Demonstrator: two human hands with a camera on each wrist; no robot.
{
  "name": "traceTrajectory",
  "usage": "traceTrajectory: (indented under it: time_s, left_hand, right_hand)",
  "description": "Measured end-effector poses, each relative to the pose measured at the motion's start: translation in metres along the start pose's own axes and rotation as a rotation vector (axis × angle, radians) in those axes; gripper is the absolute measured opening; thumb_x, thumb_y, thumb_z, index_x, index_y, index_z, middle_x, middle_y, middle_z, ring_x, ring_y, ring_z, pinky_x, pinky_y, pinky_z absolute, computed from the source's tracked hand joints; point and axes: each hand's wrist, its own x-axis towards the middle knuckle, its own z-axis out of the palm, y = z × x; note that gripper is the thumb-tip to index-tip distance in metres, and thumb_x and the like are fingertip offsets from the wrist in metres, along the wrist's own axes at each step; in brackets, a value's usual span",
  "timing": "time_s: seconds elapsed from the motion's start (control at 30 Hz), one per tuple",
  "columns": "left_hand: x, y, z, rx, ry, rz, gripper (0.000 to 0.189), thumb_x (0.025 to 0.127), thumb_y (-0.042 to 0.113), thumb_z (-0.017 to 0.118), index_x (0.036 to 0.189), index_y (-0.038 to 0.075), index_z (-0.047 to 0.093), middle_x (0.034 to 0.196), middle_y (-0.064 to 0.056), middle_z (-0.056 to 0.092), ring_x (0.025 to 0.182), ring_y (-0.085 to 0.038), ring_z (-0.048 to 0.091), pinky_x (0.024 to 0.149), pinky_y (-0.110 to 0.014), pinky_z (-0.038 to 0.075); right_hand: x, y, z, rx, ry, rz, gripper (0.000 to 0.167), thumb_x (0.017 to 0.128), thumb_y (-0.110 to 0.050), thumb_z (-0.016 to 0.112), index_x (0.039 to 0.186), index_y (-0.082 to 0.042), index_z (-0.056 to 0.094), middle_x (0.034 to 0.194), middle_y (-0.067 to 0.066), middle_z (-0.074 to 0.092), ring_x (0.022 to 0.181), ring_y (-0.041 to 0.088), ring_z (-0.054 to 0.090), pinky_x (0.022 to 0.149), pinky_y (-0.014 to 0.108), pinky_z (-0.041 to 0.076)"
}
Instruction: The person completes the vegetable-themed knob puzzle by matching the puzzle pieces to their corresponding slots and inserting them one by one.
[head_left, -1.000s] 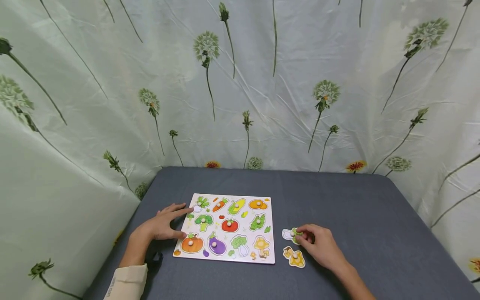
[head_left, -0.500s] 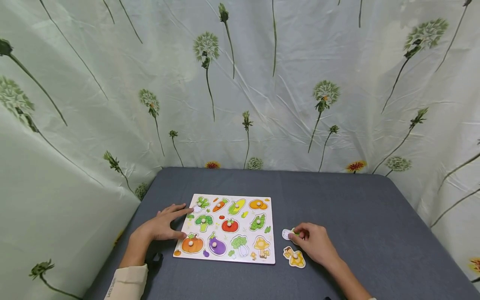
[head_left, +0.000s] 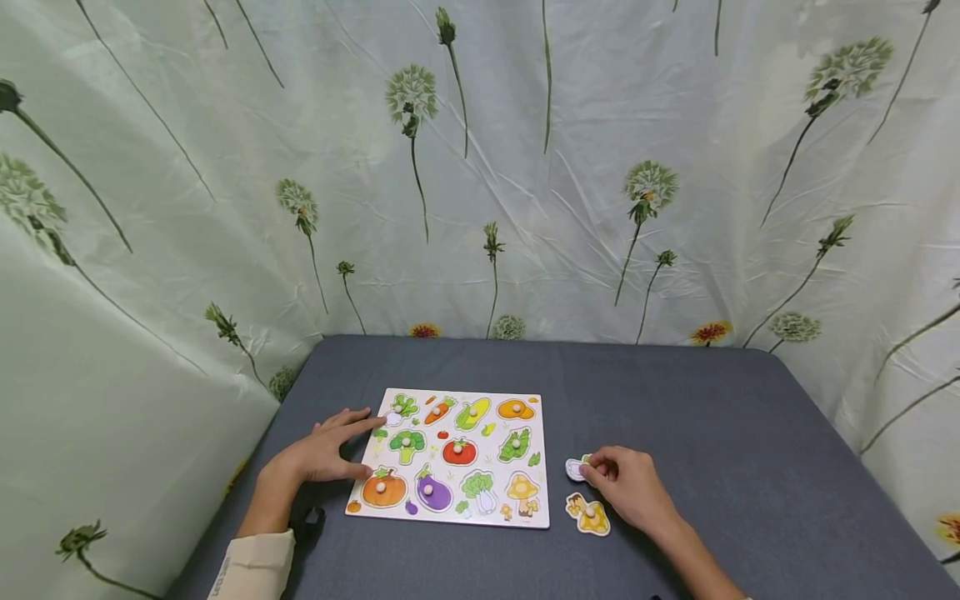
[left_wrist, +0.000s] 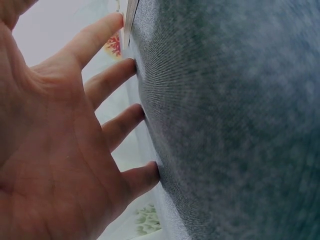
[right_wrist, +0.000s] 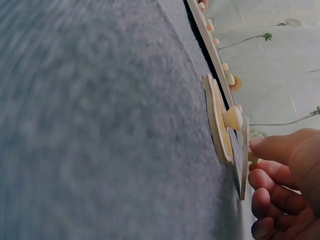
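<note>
A white vegetable puzzle board (head_left: pixel 487 454) lies on the table, with knobbed pieces in most of its shapes. My left hand (head_left: pixel 321 450) rests at its left edge, thumb and index fingertip on the board, the other fingers spread on the cloth. To the right of the board, my right hand (head_left: pixel 626 486) pinches the knob of a white-and-green bok choy puzzle piece (head_left: pixel 574 470), partly hidden under the fingers. In the right wrist view this piece (right_wrist: pixel 245 165) stands on edge to the camera. Just nearer lies a yellow mushroom puzzle piece (head_left: pixel 594 521), its round knob (right_wrist: pixel 233 118) up.
Dark grey cloth covers the table (head_left: pixel 720 433). A pale curtain (head_left: pixel 555 208) with dandelion prints hangs behind and beside it. The bok choy and mushroom shapes in the board's front row show pictures without knobs. A small black object (head_left: pixel 313 517) sits by the left wrist.
My right hand has shifted slightly left over the bok choy piece, covering more of it, and the piece has turned a little. The left hand and board have stayed put.
</note>
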Motion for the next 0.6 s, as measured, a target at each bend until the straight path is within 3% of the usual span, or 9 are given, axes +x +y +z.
traceTrajectory:
  time_s: [0.2,0.6]
  left_hand:
    - [0.0,0.001,0.0,-0.003,0.001,0.002,0.093,0.074,0.05,0.082,0.155,0.02,0.048,0.166,-0.021,0.032,0.153,-0.055,0.014,0.114,-0.08,0.008]
    - [0.0,0.001,-0.001,0.001,-0.008,-0.002,0.093,0.075,0.051,0.082,0.156,0.021,0.047,0.166,-0.022,0.03,0.153,-0.056,0.013,0.113,-0.081,0.007]
  right_hand:
    - [-0.003,-0.004,-0.008,-0.017,0.004,-0.028,0.006,0.087,-0.016,0.082,0.087,-0.014,0.076,0.073,-0.008,0.061,0.064,0.002,0.048,0.06,0.021,0.041]
    - [-0.004,-0.007,-0.012,-0.043,0.085,-0.171,0.013,0.084,-0.005,0.082,0.093,-0.014,0.077,0.078,-0.011,0.06,0.07,0.002,0.052,0.063,0.022,0.045]
